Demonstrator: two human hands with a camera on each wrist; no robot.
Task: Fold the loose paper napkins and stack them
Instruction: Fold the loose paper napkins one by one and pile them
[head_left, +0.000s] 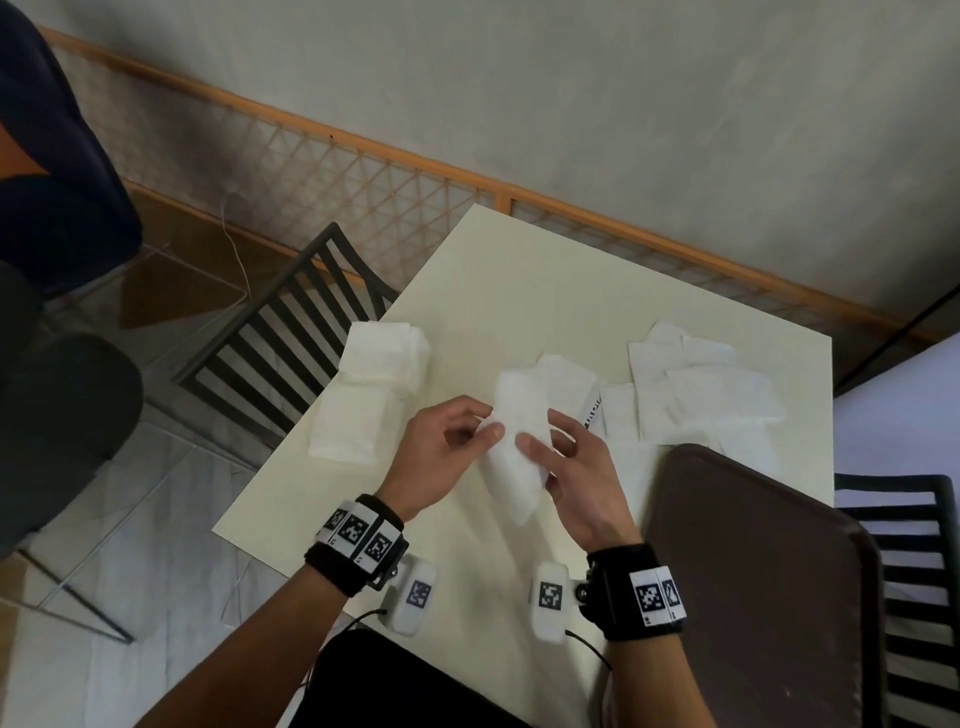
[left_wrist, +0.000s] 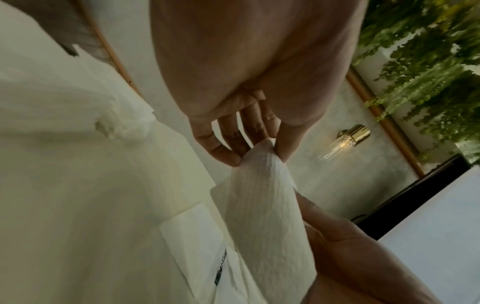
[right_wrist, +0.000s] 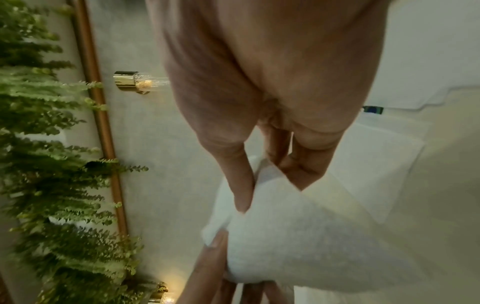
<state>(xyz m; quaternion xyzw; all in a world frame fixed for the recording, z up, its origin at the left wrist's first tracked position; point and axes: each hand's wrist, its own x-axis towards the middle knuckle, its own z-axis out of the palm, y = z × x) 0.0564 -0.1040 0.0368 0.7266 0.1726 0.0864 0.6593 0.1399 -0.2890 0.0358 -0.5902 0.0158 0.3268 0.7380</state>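
Above the middle of the cream bench (head_left: 519, 270), both hands hold one white napkin (head_left: 514, 447) that is lifted from the surface: the left hand (head_left: 441, 457) pinches its upper edge between thumb and fingers, and the right hand (head_left: 576, 467) grips its other side with the thumb on top. A stack of folded napkins (head_left: 374, 384) lies near the left edge of the bench, and the loose napkins (head_left: 696, 389) lie spread near the right edge, just beside a dark brown tray (head_left: 758, 571) at the near right corner.
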